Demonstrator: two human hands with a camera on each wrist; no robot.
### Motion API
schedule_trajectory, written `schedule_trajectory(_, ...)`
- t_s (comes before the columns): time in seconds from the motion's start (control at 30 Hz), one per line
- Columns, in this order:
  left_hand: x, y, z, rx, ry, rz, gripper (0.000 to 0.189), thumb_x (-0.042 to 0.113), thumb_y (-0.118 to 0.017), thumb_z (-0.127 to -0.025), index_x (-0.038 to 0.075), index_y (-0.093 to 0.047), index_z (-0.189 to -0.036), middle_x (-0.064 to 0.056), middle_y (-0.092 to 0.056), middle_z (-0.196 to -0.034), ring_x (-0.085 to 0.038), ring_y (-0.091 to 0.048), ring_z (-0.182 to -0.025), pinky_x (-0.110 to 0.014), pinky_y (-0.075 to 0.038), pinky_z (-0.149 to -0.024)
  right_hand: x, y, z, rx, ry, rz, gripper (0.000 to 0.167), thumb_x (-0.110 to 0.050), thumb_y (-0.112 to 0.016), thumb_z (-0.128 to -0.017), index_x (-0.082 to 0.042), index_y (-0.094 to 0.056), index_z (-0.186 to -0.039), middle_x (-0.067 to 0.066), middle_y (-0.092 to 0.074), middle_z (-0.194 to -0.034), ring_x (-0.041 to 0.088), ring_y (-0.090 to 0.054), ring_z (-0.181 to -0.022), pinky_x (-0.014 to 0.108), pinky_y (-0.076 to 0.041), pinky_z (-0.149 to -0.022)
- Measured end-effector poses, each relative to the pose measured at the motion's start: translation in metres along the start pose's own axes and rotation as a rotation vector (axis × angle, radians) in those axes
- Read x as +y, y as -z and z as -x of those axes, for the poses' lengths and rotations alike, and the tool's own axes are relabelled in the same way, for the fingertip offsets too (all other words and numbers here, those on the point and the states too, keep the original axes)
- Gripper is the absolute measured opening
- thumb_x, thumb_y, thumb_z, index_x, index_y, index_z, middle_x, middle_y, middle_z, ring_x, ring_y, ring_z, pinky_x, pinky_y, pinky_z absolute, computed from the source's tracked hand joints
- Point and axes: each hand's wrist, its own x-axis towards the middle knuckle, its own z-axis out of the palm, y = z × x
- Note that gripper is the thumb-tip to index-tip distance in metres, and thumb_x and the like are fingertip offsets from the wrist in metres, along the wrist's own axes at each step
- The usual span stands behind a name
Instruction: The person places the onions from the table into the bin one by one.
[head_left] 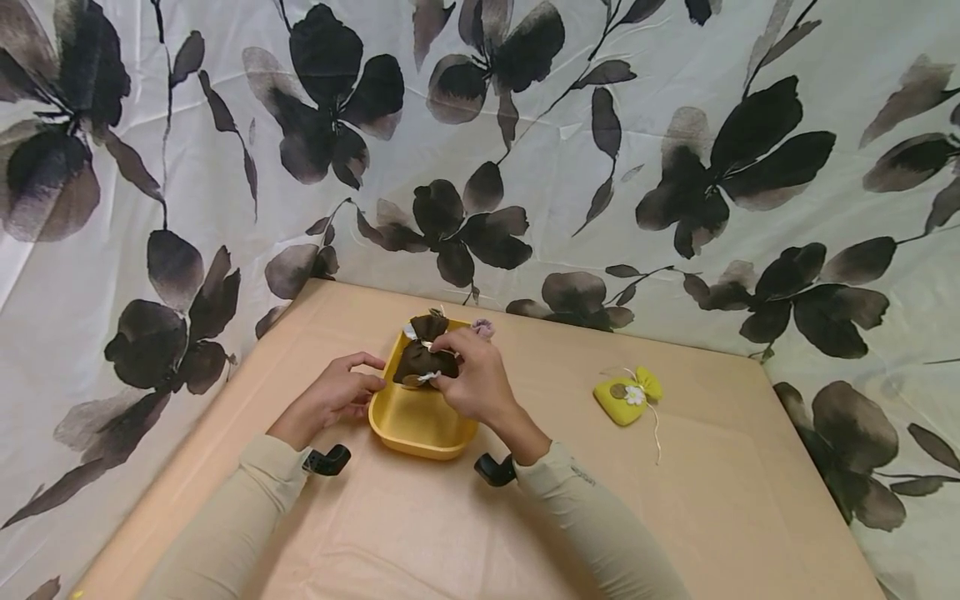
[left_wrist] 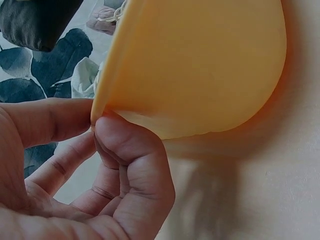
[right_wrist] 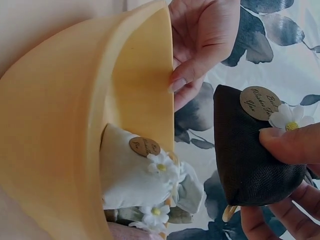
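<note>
My left hand [head_left: 337,392] pinches the left rim of a deep yellow plastic tray [head_left: 423,417] between thumb and fingers. Above the tray's far half, my right hand [head_left: 476,371] holds a dark brown fabric pouch [right_wrist: 245,155]. A round kraft tag [right_wrist: 260,103] and a white daisy decorate that pouch. Inside the tray, the right wrist view shows a white pouch [right_wrist: 125,175] with its own tag and daisy. Beside it lie a greenish pouch [right_wrist: 181,215] and part of a mauve one [right_wrist: 132,232], both mostly hidden.
Right of the tray, a yellow-green drawstring pouch [head_left: 618,408] with a tag and daisy lies on the peach-coloured table cover [head_left: 697,500]. A mauve ruffled pouch top [head_left: 483,327] shows at the tray's far right corner. Floral cloth [head_left: 570,192] hangs behind the table.
</note>
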Motion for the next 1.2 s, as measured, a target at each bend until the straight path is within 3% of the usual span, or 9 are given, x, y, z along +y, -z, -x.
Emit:
schedule_trajectory(0.17, 0.000, 0.001, 0.000, -0.004, -0.007, 0.004, 0.042, 0.011, -0.066, -0.097, 0.007, -0.055, -0.138, -0.004, -0.062, -0.084, -0.013, -0.055, -0.062, -0.026, -0.047, -0.057, 0.001, -0.007, -0.001, -0.013, -0.008, 0.022, 0.038, 0.004, -0.086, -0.072, -0.010, -0.072, -0.104, 0.006, -0.073, -0.106, 0.020, -0.062, -0.094, 0.030, -0.054, -0.076)
schedule_trajectory(0.5, -0.001, 0.003, 0.001, -0.008, -0.002, 0.000, 0.043, 0.011, -0.067, -0.097, 0.007, -0.055, -0.138, -0.004, -0.064, -0.088, -0.013, -0.055, -0.063, -0.026, -0.047, -0.057, 0.002, -0.019, 0.003, -0.072, -0.018, 0.052, 0.038, 0.004, -0.086, -0.072, -0.011, -0.072, -0.104, 0.007, -0.072, -0.108, 0.027, -0.067, -0.108, 0.044, -0.057, -0.100)
schedule_trajectory(0.7, -0.002, 0.005, 0.000, -0.011, -0.002, -0.009, 0.043, 0.012, -0.067, -0.097, 0.009, -0.056, -0.139, -0.005, -0.065, -0.089, -0.013, -0.055, -0.063, -0.026, -0.048, -0.057, 0.005, -0.026, 0.003, -0.076, 0.009, 0.082, 0.037, 0.003, -0.086, -0.071, -0.012, -0.072, -0.102, 0.006, -0.073, -0.107, 0.025, -0.068, -0.106, 0.043, -0.057, -0.099)
schedule_trajectory(1.2, -0.002, 0.009, 0.002, -0.030, -0.005, -0.009, 0.043, 0.012, -0.067, -0.097, 0.009, -0.056, -0.138, -0.005, -0.065, -0.088, -0.014, -0.056, -0.065, -0.027, -0.048, -0.059, 0.001, -0.037, 0.003, -0.114, -0.043, 0.111, 0.037, 0.000, -0.087, -0.073, -0.013, -0.072, -0.104, 0.004, -0.072, -0.109, 0.023, -0.067, -0.108, 0.041, -0.056, -0.102)
